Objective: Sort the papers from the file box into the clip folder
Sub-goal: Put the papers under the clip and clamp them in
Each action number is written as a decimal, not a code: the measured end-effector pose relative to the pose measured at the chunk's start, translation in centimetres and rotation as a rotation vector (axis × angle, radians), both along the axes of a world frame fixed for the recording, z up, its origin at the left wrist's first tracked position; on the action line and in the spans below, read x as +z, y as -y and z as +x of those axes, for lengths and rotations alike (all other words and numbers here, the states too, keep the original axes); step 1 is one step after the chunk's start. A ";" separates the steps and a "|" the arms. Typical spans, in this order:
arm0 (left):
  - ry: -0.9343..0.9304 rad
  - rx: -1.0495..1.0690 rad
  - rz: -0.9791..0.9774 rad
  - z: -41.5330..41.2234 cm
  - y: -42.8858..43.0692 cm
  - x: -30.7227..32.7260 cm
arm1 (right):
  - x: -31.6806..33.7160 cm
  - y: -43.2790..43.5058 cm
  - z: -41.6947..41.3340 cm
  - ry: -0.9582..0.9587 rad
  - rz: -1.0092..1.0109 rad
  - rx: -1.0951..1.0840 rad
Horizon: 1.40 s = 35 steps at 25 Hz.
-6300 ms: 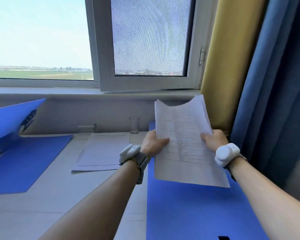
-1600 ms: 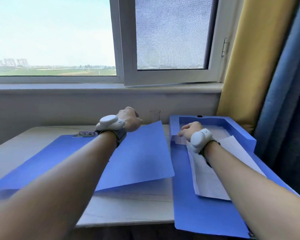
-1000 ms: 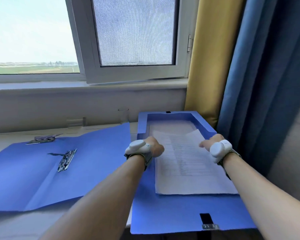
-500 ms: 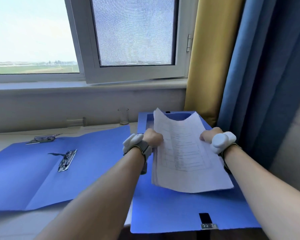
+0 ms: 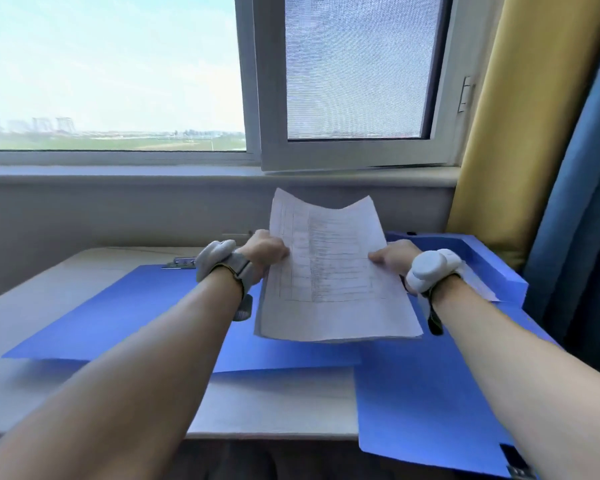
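A stack of printed papers (image 5: pixel 329 271) hangs in the air above the table, tilted up toward the window. My left hand (image 5: pixel 265 252) grips its left edge and my right hand (image 5: pixel 394 258) grips its right edge. Below and to the left lies the blue clip folder (image 5: pixel 136 313), spread flat, with a metal clip (image 5: pixel 182 262) at its far edge. On the right sits the open blue file box (image 5: pixel 492 268), its lid flap (image 5: pixel 423 403) folded out toward me. A white sheet (image 5: pixel 478 284) still shows inside the box behind my right wrist.
The pale table (image 5: pixel 278 400) ends close to me, and the box flap overhangs its front edge. A window sill and wall run behind the table. Yellow and blue curtains (image 5: pixel 575 168) hang at the right, next to the file box.
Both hands have lifted the stack higher and carried it left, from over the file box toward the clip folder. The view has swung left.
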<state>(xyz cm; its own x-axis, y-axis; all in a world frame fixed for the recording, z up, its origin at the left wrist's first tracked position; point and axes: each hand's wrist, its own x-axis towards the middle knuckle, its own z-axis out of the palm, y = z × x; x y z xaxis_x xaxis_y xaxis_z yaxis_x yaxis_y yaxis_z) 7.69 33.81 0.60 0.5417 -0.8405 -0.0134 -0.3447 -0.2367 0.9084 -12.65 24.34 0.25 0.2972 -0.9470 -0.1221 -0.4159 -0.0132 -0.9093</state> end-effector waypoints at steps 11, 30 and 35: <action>0.372 0.085 0.293 10.2 -6.4 -3.1 | -3.2 -1.7 4.6 -0.472 -0.117 0.029; 0.492 0.228 0.262 10.8 -2.0 -6.6 | -5.4 -0.1 7.0 -0.519 -0.096 -0.025; 0.556 0.268 0.348 10.3 -1.8 -6.5 | -4.8 0.0 7.1 -0.516 -0.114 -0.029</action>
